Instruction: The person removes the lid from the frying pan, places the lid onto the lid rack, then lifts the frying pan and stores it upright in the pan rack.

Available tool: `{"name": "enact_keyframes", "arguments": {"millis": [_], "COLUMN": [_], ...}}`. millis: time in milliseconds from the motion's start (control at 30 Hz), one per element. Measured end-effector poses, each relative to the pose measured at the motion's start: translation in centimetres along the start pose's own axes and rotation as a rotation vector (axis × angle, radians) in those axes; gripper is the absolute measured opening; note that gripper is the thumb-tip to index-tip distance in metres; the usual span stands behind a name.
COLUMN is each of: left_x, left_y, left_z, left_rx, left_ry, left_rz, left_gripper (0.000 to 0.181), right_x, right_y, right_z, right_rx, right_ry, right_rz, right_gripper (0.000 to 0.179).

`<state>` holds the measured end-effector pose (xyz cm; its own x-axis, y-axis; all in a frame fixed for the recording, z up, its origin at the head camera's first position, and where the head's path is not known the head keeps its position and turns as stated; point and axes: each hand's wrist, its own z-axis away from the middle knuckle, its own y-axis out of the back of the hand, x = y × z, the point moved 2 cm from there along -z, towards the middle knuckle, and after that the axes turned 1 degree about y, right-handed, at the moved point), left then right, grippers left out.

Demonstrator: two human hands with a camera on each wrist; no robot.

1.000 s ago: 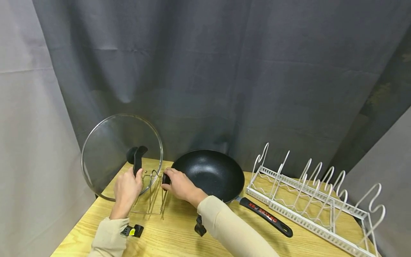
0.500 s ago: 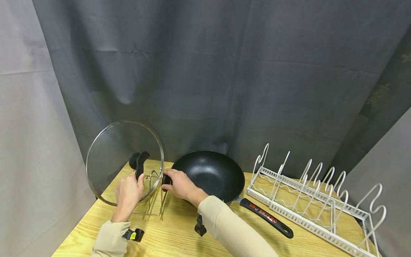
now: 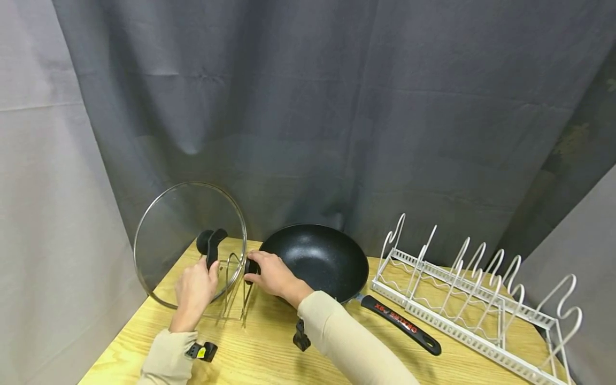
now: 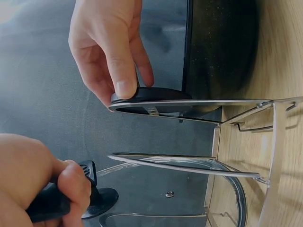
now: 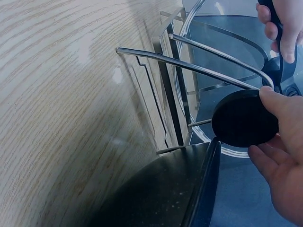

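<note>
glass lid (image 3: 180, 235) upright at the wire stand (image 4: 277, 142)
over the stand, the lid looks stiff, fairly heavy, slick and breakable; its black handle (image 3: 212, 251) seems the safest hold, and the left hand's (image 3: 196, 286) fingers curl round it. the right hand (image 3: 274, 275) pinches a black disc (image 5: 244, 118) atop the stand's end; the pan (image 3: 315, 262) sits right of the stand. the left wrist view shows the lid's rim among the stand's loops, the right wrist view the disc's round face, hard to read from the head.

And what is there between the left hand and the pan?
In the head view: the edge of the glass lid, the metal wire rack, and the right hand pinching a round black piece.
</note>
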<state>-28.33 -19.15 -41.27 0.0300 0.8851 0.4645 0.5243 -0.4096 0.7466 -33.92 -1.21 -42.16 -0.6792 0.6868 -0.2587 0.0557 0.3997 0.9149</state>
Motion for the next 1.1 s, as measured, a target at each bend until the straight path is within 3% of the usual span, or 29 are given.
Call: {"name": "enact_keyframes", "arguments": {"millis": [133,367,667,833,1100], "left_x": [0.1,0.2,0.4,0.5,0.6], "left_y": [0.1,-0.1,-0.4,-0.4,0.3], "left_z": [0.1,0.4,1.1,1.1,0.6], "left_rx": [0.006,0.087,0.161,0.144,0.05], "left_ry": [-0.005,-0.043,-0.038,-0.023,-0.004], "left_rz": [-0.008,-0.022,-0.051,-0.031,-0.024], "left_gripper": [0.033,0.033,0.031,0.031,0.034], "right_x": [0.1,0.1,-0.1,0.0,0.0], "right_y": [0.0,0.1,0.1,0.2,0.0], "right_z": [-0.1,-0.2,0.0,-0.1,-0.3], "right_rx": [0.005,0.011,0.016,0.013,0.009], "right_ry": [0.002,-0.002,-0.011,-0.017,-0.002], "right_rz": [0.0,0.004,-0.012,0.0,0.001], "right_gripper": [0.051,0.051,0.051,0.05,0.052]}}
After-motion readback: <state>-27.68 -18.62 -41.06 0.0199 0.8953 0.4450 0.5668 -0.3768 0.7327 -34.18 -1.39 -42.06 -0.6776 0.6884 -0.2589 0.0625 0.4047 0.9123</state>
